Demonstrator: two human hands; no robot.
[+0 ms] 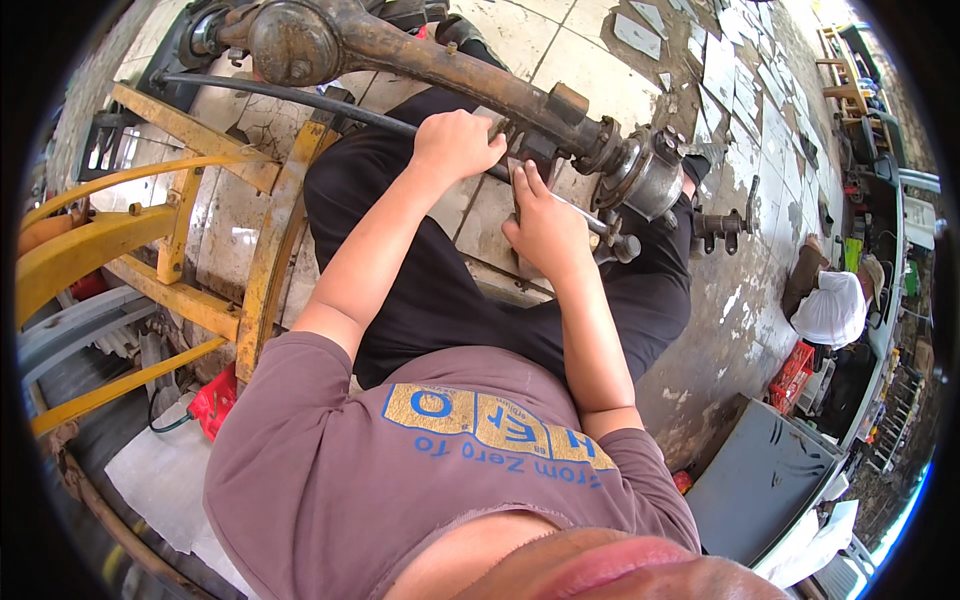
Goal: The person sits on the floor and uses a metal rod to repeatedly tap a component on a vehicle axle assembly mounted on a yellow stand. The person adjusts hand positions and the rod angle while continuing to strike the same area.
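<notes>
A rusty vehicle axle housing (440,70) lies across the tiled floor in front of me, its round differential bulge (295,42) at the far left and a greasy wheel hub (645,172) at its right end. My left hand (455,145) is closed beside a bracket under the housing, its fingers curled round something hidden apart from a small grey edge. Close by on the right, my right hand (548,228) has its fingertips and thumb against a narrow, dull flat piece (513,170) below the same bracket. A dark steel rod (290,95) runs behind the left hand.
A yellow metal frame (265,250) stands at my left, near a red tool (212,402). Broken tiles (720,70) litter the floor at the far right. A red crate (792,375), a white sack (832,308) and a grey cabinet (765,480) line the right side.
</notes>
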